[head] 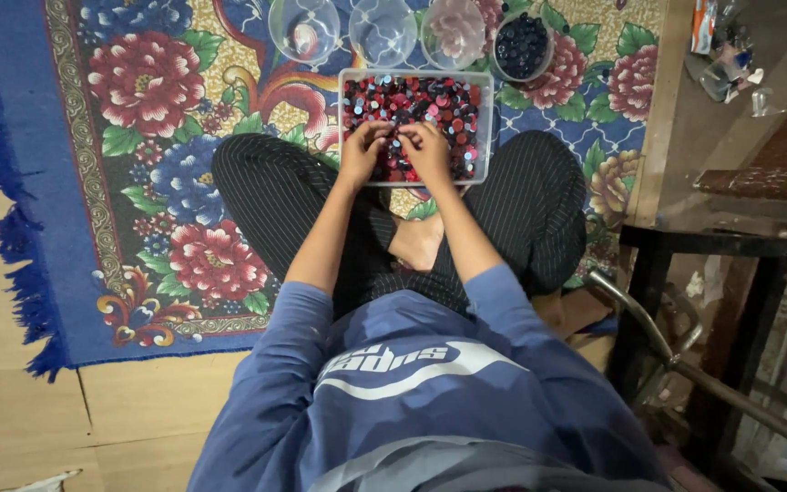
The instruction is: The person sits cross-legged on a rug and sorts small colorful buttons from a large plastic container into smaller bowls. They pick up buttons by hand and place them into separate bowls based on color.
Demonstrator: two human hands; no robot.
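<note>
Sitting cross-legged on a flowered rug [152,137], the person has both hands down in a clear rectangular tray [487,128] filled with small round pieces [444,102] in red, black, pink and pale blue. The left hand [363,150] rests on the heap near the tray's front edge, fingers curled and bunched together on the pieces; whether any piece is pinched between them cannot be made out. The right hand [428,150] lies just beside it, fingertips nearly meeting the left's, likewise curled on the pieces with its hold hidden. Beyond the tray stand four clear cups [305,27]; the rightmost cup [521,46] holds dark blue pieces. A dark table [758,182] stands on the right.
</note>
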